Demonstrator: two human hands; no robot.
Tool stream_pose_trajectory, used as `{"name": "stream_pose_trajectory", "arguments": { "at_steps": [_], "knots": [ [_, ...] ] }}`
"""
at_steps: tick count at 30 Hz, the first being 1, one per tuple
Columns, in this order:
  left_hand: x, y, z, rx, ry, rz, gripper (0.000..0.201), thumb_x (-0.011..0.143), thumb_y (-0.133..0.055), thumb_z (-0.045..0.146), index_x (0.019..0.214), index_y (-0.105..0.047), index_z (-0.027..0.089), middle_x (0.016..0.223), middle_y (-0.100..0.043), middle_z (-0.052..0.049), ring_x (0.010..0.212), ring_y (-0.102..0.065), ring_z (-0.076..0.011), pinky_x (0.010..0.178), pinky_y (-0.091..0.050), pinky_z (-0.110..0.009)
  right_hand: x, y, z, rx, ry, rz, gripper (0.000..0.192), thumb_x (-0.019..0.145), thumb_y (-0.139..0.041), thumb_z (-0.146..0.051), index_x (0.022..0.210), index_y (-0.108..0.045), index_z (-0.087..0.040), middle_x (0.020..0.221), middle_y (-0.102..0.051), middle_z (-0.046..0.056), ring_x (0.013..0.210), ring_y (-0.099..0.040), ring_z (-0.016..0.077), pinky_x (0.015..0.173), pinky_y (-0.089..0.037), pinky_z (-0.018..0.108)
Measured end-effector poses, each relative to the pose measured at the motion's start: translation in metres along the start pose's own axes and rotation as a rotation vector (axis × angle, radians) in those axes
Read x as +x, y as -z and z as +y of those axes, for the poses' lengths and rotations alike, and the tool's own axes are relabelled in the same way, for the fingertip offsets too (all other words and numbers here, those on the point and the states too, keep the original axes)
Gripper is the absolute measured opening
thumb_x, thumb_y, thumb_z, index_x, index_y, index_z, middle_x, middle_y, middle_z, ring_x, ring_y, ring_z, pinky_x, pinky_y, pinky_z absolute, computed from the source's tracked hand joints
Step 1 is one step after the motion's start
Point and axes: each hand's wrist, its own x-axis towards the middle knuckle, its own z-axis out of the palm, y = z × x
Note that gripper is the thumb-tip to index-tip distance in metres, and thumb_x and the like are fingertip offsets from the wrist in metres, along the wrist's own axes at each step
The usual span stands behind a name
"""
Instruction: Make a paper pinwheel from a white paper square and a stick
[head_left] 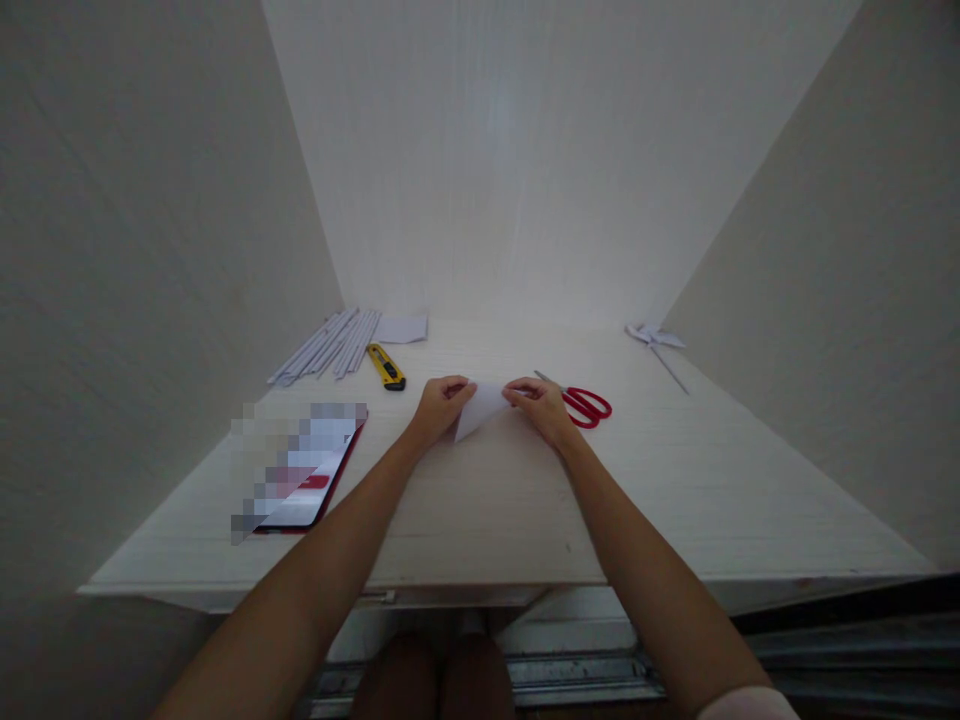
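The white paper piece [480, 408], folded to a pointed shape, lies near the middle of the pale wooden table [675, 500]. The left hand [440, 404] and the right hand [538, 408] both pinch its upper edge. Red scissors [583, 403] lie just beside the right hand. Much free surface stays toward the near edge.

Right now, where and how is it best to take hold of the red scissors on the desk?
Probably by the red handle loops of the scissors, coming from the right: the loops point right and lie free, while the blades point left, behind the right hand.
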Motion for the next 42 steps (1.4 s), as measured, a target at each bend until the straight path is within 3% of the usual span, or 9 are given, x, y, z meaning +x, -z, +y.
{"name": "stream_pose_trajectory", "arguments": {
  "at_steps": [13,22,25,28,30,33,35,42],
  "knots": [
    [0.001,0.0,-0.002,-0.11,0.028,0.049,0.022,0.06,-0.064,0.034,0.065,-0.061,0.012,0.062,-0.058,-0.001,0.057,-0.051,-0.0102,0.054,-0.039,-0.022,0.001,-0.001,0.003,0.062,-0.011,0.013,0.022,0.059,-0.065,-0.034,0.071,-0.064,-0.016,0.064,-0.061,0.001,0.054,-0.051,0.0093,0.054,-0.04,0.023],
    [0.001,0.0,0.002,-0.35,0.11,0.094,0.024,0.054,-0.07,0.03,0.069,-0.063,0.012,0.064,-0.062,-0.001,0.057,-0.054,-0.0095,0.057,-0.043,-0.023,-0.005,-0.007,-0.017,0.069,0.149,0.155,0.022,0.063,-0.063,-0.034,0.075,-0.062,-0.016,0.059,-0.056,-0.001,0.048,-0.045,0.0071,0.048,-0.038,0.022],
    [0.001,-0.001,0.002,-0.392,0.12,0.111,0.024,0.053,-0.071,0.029,0.069,-0.063,0.012,0.065,-0.063,-0.002,0.059,-0.056,-0.0104,0.059,-0.044,-0.025,-0.007,-0.012,-0.022,0.235,0.135,0.132,0.046,0.061,-0.065,-0.033,0.104,-0.052,-0.021,0.08,-0.062,0.002,0.063,-0.055,0.0101,0.061,-0.046,0.024],
    [0.001,-0.001,0.002,-0.43,0.119,0.117,0.024,0.052,-0.071,0.028,0.067,-0.063,0.012,0.066,-0.064,-0.002,0.059,-0.057,-0.0107,0.06,-0.046,-0.025,-0.007,-0.019,-0.019,0.399,0.036,0.077,0.075,0.06,-0.067,-0.034,0.124,-0.029,-0.023,0.082,-0.064,0.003,0.072,-0.059,0.0134,0.071,-0.048,0.031],
    [0.001,-0.001,0.001,-0.446,0.119,0.114,0.024,0.052,-0.071,0.028,0.067,-0.063,0.012,0.066,-0.064,-0.002,0.06,-0.057,-0.0107,0.061,-0.046,-0.026,-0.007,-0.022,-0.016,0.455,-0.034,0.056,0.073,0.058,-0.068,-0.034,0.121,-0.033,-0.02,0.078,-0.064,0.003,0.072,-0.06,0.015,0.073,-0.049,0.035],
    [0.002,-0.001,-0.001,-0.468,0.121,0.097,0.024,0.053,-0.071,0.028,0.068,-0.063,0.011,0.066,-0.064,-0.003,0.06,-0.057,-0.0107,0.061,-0.047,-0.026,-0.006,-0.024,-0.014,0.469,-0.07,0.036,0.046,0.058,-0.068,-0.034,0.097,-0.052,-0.014,0.078,-0.065,0.005,0.072,-0.061,0.016,0.073,-0.049,0.036],
    [0.002,-0.002,-0.001,-0.478,0.124,0.093,0.024,0.053,-0.072,0.028,0.069,-0.063,0.012,0.066,-0.064,-0.002,0.059,-0.057,-0.0106,0.061,-0.047,-0.026,-0.006,-0.024,-0.015,0.459,-0.061,0.027,0.033,0.059,-0.067,-0.034,0.083,-0.057,-0.013,0.077,-0.065,0.006,0.07,-0.061,0.0159,0.071,-0.049,0.035],
    [0.002,-0.001,0.0,-0.463,0.13,0.079,0.026,0.053,-0.071,0.03,0.07,-0.064,0.012,0.069,-0.064,-0.004,0.063,-0.058,-0.0116,0.064,-0.047,-0.028,-0.005,-0.023,-0.016,0.389,-0.048,0.047,0.031,0.06,-0.066,-0.036,0.079,-0.059,-0.013,0.075,-0.066,0.005,0.065,-0.06,0.0141,0.063,-0.05,0.031]
  ]
}}
